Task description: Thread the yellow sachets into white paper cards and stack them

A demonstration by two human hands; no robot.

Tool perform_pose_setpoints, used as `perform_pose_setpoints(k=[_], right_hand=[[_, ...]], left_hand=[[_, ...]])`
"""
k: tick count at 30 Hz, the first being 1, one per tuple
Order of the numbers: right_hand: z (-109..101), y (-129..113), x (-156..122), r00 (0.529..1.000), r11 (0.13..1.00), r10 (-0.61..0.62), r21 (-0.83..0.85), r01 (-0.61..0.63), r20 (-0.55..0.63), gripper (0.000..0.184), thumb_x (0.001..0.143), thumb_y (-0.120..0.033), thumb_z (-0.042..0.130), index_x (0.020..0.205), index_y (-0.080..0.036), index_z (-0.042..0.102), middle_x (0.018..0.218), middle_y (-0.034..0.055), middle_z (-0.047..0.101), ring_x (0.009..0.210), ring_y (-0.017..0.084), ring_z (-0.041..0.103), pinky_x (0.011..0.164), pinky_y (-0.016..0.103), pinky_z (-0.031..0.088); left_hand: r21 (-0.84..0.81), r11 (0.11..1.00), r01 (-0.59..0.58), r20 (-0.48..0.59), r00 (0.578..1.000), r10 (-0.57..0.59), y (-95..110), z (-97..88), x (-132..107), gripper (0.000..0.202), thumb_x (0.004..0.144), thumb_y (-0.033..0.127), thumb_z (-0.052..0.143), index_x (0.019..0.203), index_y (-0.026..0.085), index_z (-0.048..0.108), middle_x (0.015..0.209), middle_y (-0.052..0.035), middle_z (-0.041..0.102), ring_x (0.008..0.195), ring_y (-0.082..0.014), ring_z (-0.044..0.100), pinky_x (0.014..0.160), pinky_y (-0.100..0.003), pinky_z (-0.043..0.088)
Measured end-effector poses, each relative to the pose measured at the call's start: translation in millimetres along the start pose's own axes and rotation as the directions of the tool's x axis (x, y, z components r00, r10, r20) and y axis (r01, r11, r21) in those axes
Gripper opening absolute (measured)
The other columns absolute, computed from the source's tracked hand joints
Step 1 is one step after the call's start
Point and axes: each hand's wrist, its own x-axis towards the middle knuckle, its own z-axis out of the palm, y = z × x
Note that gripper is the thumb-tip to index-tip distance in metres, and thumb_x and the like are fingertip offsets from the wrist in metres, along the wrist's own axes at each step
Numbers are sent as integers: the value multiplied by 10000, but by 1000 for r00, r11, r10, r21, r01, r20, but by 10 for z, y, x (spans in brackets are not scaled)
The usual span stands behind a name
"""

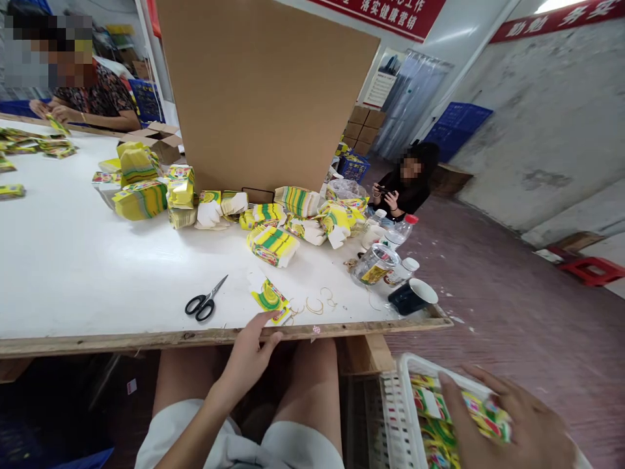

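Observation:
My left hand [254,345] is at the table's front edge, its fingertips touching the near end of a flattened yellow-green carton [271,301]. Thumb and index finger are apart. My right hand [522,417], a little blurred, reaches over a white plastic basket [407,404] at the lower right. Its fingers are spread around a small yellow, red and green box [488,417], without a visible grip. More such boxes [437,436] lie in the basket. Black-handled scissors [205,301] rest left of the carton, and thin rubber bands [315,305] lie to its right.
Bundles of folded cartons [273,244] line the table below a tall cardboard sheet [268,98]. A dark mug [407,299], a clear jar [374,264] and bottles stand at the right corner. One person [102,98] works at far left; another [410,182] holds a phone.

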Motion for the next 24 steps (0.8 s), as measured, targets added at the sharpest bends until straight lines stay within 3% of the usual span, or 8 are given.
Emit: perform_pose_setpoints(k=[3, 4, 5, 8, 10, 14, 19, 24], right_hand=[[551, -344, -70, 978, 968, 25, 238, -75, 206, 284, 827, -446, 611, 967, -205, 667, 954, 116, 680, 875, 297, 604, 825, 441, 450], [836, -514, -116, 947, 952, 0, 289, -98, 321, 242, 815, -406, 613, 938, -205, 669, 962, 116, 688, 922, 303, 604, 847, 442, 447], [1136, -691, -162, 874, 945, -29, 298, -134, 485, 211, 806, -355, 625, 950, -208, 672, 1001, 113, 692, 978, 302, 599, 882, 437, 441], [1921, -1154, -265, 796, 949, -47, 276, -153, 603, 223, 719, -259, 717, 925, -175, 700, 1040, 151, 685, 1000, 318, 602, 892, 427, 446], [2237, -1338, -296, 764, 956, -36, 245, -161, 645, 230, 652, -232, 768, 859, -155, 704, 1041, 180, 669, 998, 332, 597, 876, 423, 454], [2438, -1406, -316, 687, 966, -33, 199, -164, 725, 164, 668, -201, 785, 788, -159, 683, 1022, 125, 666, 962, 261, 617, 868, 375, 477], [2450, -1323, -302, 605, 974, 12, 127, -187, 796, 249, 903, -309, 652, 1103, -163, 625, 1073, 56, 665, 933, 197, 649, 840, 401, 529], [2455, -1398, -302, 579, 976, 47, 87, -202, 814, 232, 927, -326, 627, 1093, -164, 642, 1168, 73, 644, 1030, 219, 630, 901, 438, 517]], left_hand=[[183, 983, -23, -18, 999, 27, -192, -33, 78, 332, 891, 230, 537, 1209, 199, 625, 1302, -140, 646, 1257, -308, 550, 1119, -544, 337], [210, 977, -30, -11, 999, 33, -238, -24, 89, 320, 878, 212, 548, 1185, 193, 638, 1295, -144, 652, 1257, -318, 550, 1127, -561, 314], [244, 969, -40, -2, 999, 41, -274, -11, 93, 311, 863, 197, 564, 1162, 189, 648, 1289, -146, 658, 1257, -327, 552, 1130, -569, 302], [335, 940, -63, 32, 998, 56, -328, 23, 79, 321, 813, 176, 627, 1132, 163, 660, 1303, -176, 649, 1269, -348, 549, 1127, -553, 312], [382, 921, -72, 52, 997, 56, -333, 30, 70, 333, 797, 173, 647, 1128, 137, 659, 1320, -204, 632, 1282, -355, 540, 1124, -539, 321], [443, 893, -73, 78, 996, 42, -324, 30, 76, 311, 804, 172, 640, 1113, 144, 662, 1334, -199, 625, 1291, -337, 538, 1108, -513, 350], [484, 874, -46, 90, 996, 2, -307, 50, 87, 345, 804, 180, 640, 1146, 148, 652, 1381, -189, 589, 1325, -337, 505, 1122, -517, 326], [471, 882, -24, 94, 995, -23, -270, 47, 86, 395, 808, 170, 626, 1194, 84, 638, 1397, -214, 565, 1337, -350, 486, 1133, -515, 304]])
